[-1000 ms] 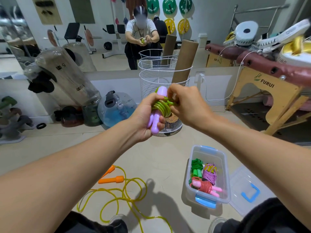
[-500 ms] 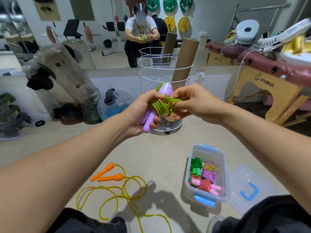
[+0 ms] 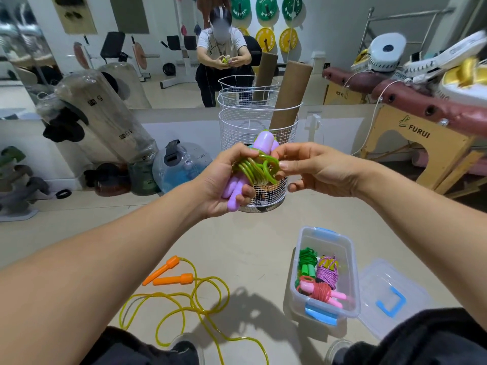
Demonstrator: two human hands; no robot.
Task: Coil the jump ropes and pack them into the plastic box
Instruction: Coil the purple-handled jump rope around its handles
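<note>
My left hand (image 3: pixel 224 180) grips the two purple handles (image 3: pixel 263 142) of a jump rope, with its green cord (image 3: pixel 257 169) wound around them. My right hand (image 3: pixel 313 168) pinches a loop of that green cord beside the handles. Both hands are held up at chest height over the floor. Below and to the right stands the clear plastic box (image 3: pixel 351 272) with blue latches; three coiled ropes lie in it, green, purple and red. A loose yellow rope (image 3: pixel 189 304) with orange handles (image 3: pixel 171 275) sprawls on the floor at the lower left.
The box lid (image 3: pixel 390 299) lies on the floor right of the box. A white wire basket (image 3: pixel 250 119) with a cardboard tube stands straight ahead. Water-filled weights sit at the left wall, a massage table at the right. A mirror ahead reflects a person.
My right hand has moved from on top of the bundle out to its right side, drawing a loop of green cord. The left hand holds its grip on the handles.
</note>
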